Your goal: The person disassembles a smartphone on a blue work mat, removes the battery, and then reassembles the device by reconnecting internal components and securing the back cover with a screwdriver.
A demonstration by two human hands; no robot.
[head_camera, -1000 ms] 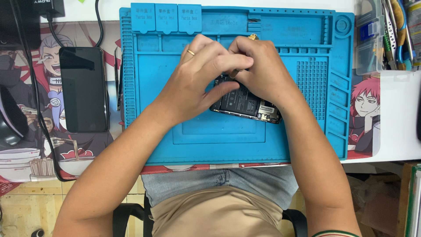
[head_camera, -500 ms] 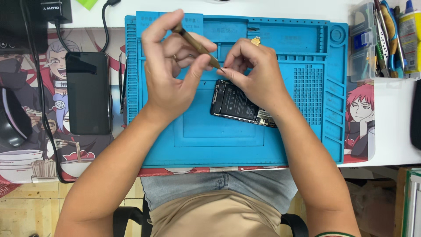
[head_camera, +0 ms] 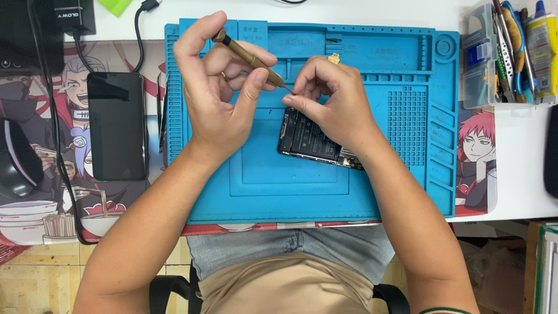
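My left hand (head_camera: 218, 87) is raised over the blue repair mat (head_camera: 261, 180) and holds a slim brown screwdriver (head_camera: 247, 55), tip pointing right. Its tip meets the pinched fingertips of my right hand (head_camera: 331, 102), which hovers over the top of an opened black phone (head_camera: 308, 142) lying back-up on the mat. Whatever my right fingers pinch is too small to see. A small gold part (head_camera: 333, 58) lies in a tray slot of the mat behind my right hand.
A black phone (head_camera: 116, 125) lies screen-up on the printed desk mat at left, beside cables and a black mouse (head_camera: 14, 160). A clear box (head_camera: 511, 49) holding tools and tubes stands at the back right. A dark object (head_camera: 551, 151) sits at the right edge.
Both hands lifted off the opened phone. My left hand rose with the screwdriver and brought its tip to my right fingertips; the view shifted slightly.
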